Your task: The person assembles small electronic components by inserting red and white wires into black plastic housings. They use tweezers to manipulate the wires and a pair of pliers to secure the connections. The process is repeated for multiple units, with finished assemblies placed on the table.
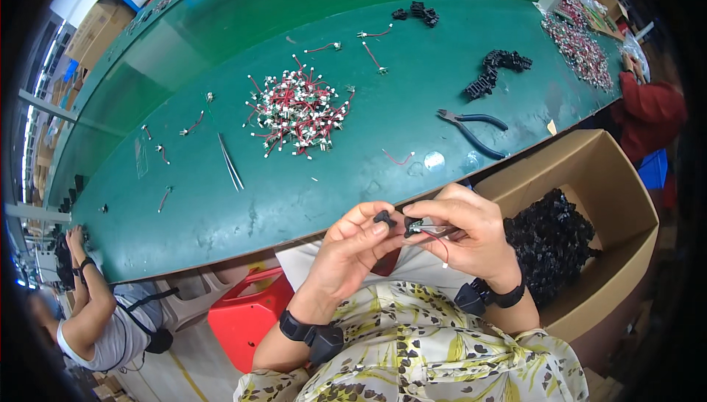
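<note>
At left, loose tweezers are lying on the green table, beside a pile of wired connectors. The left hand is pinching a black part between thumb and finger. The right hand is grasping a metal tool at a second black part; which fingers are bearing that part, one cannot tell. The step appears to be fitting work; the next move is probably calling for careful alignment. Further right, pliers are lying open

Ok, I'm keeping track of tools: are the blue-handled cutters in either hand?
No, the blue-handled cutters lie on the green tabletop, apart from the left hand and the right hand.
</note>
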The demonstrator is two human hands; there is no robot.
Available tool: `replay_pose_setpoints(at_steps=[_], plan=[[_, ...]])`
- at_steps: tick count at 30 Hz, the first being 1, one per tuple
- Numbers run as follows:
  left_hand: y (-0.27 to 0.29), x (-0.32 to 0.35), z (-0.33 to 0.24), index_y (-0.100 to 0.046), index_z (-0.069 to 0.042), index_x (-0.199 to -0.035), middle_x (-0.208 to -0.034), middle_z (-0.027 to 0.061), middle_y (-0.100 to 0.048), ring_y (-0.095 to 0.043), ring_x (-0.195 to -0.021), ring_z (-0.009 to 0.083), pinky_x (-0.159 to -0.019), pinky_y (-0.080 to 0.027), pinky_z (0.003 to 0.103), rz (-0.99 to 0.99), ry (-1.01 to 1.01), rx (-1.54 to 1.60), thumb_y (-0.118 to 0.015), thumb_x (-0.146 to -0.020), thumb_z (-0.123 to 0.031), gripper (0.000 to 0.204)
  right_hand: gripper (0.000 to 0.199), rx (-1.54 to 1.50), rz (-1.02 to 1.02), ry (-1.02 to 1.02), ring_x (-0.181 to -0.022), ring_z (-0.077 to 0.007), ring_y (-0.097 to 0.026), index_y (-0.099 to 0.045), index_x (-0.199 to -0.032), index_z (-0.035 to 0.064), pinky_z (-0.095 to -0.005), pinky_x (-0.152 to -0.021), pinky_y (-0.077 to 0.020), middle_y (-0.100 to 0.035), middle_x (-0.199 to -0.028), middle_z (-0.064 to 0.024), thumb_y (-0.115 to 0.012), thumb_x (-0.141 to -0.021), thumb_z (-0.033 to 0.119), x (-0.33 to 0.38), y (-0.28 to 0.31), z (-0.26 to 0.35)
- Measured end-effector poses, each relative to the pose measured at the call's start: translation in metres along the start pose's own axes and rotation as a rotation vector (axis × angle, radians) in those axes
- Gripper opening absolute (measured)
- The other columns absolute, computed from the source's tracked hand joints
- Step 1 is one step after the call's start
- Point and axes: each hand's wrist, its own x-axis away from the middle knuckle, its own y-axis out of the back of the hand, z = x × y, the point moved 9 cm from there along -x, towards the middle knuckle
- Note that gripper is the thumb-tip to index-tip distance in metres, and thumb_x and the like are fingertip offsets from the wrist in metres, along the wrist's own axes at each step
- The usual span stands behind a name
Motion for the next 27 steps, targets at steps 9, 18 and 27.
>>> replay_pose_setpoints(at_steps=[9,18,27], plan=[[-0.016,0.008,0.008,-0.060,-0.001,-0.112,-0.098,0.0068,-0.067,-0.063,-0.085,0.0112,-0.076,-0.052,0.027,0.092,0.121,-0.227,-0.064,-0.092,-0.013,0.024,0.049,0.357,0.314,0.057,-0.061,-0.0185,-0.058,-0.070,-0.112,0.0144,-0.0305,-0.050,-0.0450,-0.056,-0.076,-0.0021,-0.079,-0.063,0.012,-0.005,-0.012,0.023],[-0.014,0.010,-0.008,-0.059,-0.003,-0.125,-0.102,0.0081,-0.068,-0.062,-0.081,0.0115,-0.072,-0.052,0.024,-0.013,0.017,-0.234,-0.062,-0.094,-0.011,0.032,0.039,-0.028,0.058,-0.225,-0.054,-0.0072,-0.048,-0.065,-0.113,0.0058,-0.0228,-0.046,-0.0364,-0.057,-0.081,-0.0026,-0.077,-0.076,0.010,0.020,0.034,-0.003],[-0.017,0.006,-0.008,-0.058,0.001,-0.124,-0.104,0.0124,-0.067,-0.065,-0.081,0.0142,-0.074,-0.055,0.027,-0.041,-0.086,-0.326,-0.061,-0.094,-0.009,0.032,0.016,0.194,-0.137,-0.176,-0.053,-0.0144,-0.053,-0.070,-0.097,0.0017,-0.0277,-0.048,-0.0413,-0.061,-0.071,-0.0077,-0.072,-0.081,0.005,0.030,0.041,-0.006]])
